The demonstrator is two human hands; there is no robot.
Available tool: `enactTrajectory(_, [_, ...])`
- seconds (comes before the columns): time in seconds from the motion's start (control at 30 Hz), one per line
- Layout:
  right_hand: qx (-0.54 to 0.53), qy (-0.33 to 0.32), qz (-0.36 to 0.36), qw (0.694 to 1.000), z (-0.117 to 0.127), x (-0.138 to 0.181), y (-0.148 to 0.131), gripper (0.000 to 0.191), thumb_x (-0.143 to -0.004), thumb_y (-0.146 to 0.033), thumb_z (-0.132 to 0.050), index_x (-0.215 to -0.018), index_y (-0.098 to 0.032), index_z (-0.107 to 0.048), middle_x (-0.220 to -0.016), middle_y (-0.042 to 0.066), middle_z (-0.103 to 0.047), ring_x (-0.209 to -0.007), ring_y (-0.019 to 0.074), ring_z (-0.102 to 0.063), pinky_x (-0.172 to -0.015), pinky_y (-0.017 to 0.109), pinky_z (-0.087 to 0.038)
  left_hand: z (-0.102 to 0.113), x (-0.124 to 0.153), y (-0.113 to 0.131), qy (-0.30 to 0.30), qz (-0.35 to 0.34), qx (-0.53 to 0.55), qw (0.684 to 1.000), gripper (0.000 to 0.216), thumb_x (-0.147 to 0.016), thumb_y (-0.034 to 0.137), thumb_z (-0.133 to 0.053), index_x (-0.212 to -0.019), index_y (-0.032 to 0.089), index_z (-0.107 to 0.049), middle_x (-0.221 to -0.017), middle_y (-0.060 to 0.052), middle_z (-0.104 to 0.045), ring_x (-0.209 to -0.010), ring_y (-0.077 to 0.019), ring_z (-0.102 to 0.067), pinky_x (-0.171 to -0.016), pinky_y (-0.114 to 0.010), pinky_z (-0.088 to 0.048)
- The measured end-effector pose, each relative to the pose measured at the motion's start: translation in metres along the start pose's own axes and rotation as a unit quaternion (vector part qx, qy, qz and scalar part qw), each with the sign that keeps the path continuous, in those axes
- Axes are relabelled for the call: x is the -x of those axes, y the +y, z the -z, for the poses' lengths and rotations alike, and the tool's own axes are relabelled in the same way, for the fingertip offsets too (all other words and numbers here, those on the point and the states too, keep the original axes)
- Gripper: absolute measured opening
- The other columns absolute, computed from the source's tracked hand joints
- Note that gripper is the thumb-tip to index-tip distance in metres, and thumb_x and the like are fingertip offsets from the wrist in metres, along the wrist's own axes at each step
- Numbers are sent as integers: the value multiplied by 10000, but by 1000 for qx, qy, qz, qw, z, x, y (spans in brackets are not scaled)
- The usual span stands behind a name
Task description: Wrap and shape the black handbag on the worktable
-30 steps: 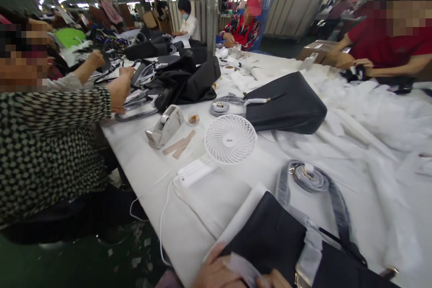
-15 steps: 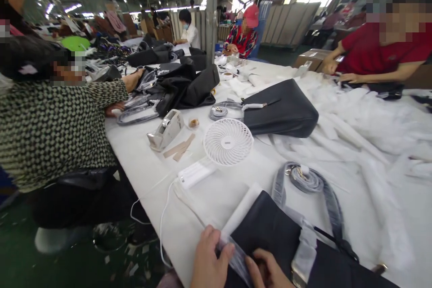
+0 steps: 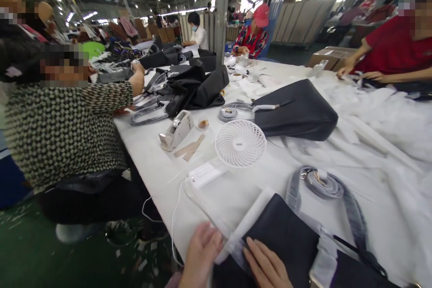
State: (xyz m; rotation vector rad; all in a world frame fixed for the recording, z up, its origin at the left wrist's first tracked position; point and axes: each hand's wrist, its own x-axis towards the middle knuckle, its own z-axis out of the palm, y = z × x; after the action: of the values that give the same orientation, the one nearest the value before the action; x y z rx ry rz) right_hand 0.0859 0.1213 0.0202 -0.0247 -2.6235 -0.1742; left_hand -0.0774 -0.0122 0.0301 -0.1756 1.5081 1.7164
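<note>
A dark handbag (image 3: 286, 238) lies at the near edge of the white table (image 3: 168, 171), with white wrapping paper (image 3: 251, 218) along its left side and around its handle. My left hand (image 3: 200, 254) pinches the near end of that paper at the table's edge. My right hand (image 3: 266, 263) lies flat on the bag just to the right, fingers together, pressing a clear strip against it. A grey coiled strap (image 3: 320, 182) lies past the bag.
A small white fan (image 3: 240, 143) with its base and cable stands ahead, a tape dispenser (image 3: 177, 129) to its left. Another dark bag (image 3: 297, 110) lies farther on. A person in a patterned top (image 3: 67, 130) sits at left; others work across the table. White paper heaps at right.
The view has shifted left. My hands came up into view, took the paper end, and now my right hand lies flat on the bag. The person at left leaned back.
</note>
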Motion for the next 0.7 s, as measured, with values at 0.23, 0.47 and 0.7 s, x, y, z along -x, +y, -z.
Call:
enactTrajectory(0.23, [17, -18, 43, 999, -9, -3, 0, 621, -742, 41, -388, -1298, -179, -555, -1370, 10, -570, -1475, 246, -103, -1208, 473, -38, -34, -17, 14, -47, 13, -126, 991, 619, -563, 719, -742, -780, 145, -661, -578, 11, -578, -538, -129, -492, -548, -260, -377])
enactTrajectory(0.47, [31, -50, 7, 998, -10, -1, -4, 660, -728, 10, -394, -1347, -189, -506, -1443, -7, -496, -1451, 210, -208, -1205, 429, -70, -33, -34, 13, -44, -79, -129, 988, 750, -823, 792, -342, -697, 132, -675, -718, -124, -701, -715, -245, -639, -715, -352, -473])
enactTrajectory(0.7, [20, -67, -9, 998, 1, -12, -6, 720, -697, 16, -389, -1394, -155, -442, -1413, 22, -535, -1364, 217, -350, -1086, 404, -243, -20, -19, 4, -129, -31, -104, 986, 577, -650, 587, -745, -1015, 143, -686, -944, -106, -727, -889, -246, -665, -835, -337, -506])
